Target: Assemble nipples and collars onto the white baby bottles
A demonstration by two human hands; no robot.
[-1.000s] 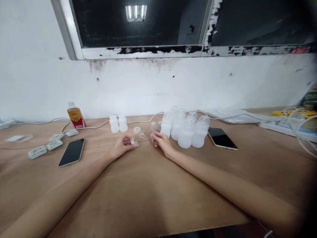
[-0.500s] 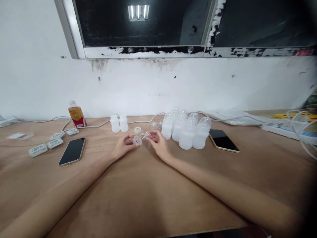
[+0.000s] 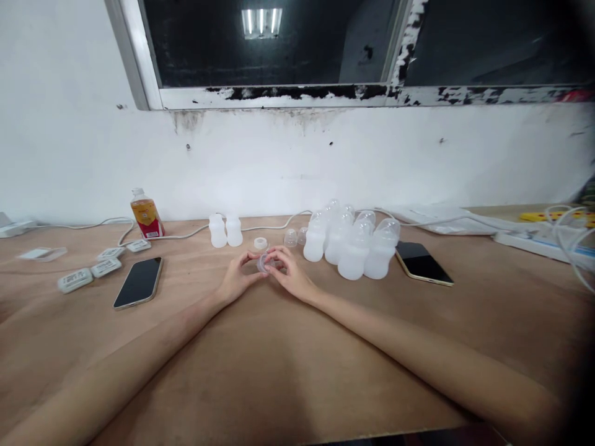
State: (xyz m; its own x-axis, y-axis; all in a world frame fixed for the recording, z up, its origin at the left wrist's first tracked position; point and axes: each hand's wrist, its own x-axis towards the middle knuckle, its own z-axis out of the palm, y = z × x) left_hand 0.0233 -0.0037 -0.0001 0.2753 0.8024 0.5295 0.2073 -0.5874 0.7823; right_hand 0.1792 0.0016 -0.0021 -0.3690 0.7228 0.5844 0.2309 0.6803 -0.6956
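Observation:
My left hand point(image 3: 238, 277) pinches a translucent ring point(image 3: 261, 263) between thumb and fingers. From the right, my right hand point(image 3: 289, 272) has its fingers closed at the same ring; the small clear teat seen there earlier is mostly hidden by the fingers. Just behind the hands a second white ring point(image 3: 260, 243) lies on the table. Two clear domed caps point(image 3: 290, 238) stand behind my right hand. Two open white bottles point(image 3: 225, 231) are at the back left, and several capped bottles point(image 3: 353, 254) stand grouped to the right.
On the wooden table point(image 3: 260, 371) lie a phone point(image 3: 138, 283) at left and another phone point(image 3: 424, 262) at right. A drink bottle point(image 3: 147, 214) stands by small white packs point(image 3: 75, 280). A white cable point(image 3: 186, 235) runs along the wall.
My right hand has moved left, bringing the clear teat to the ring in my left hand. The two hands are now nearly touching.

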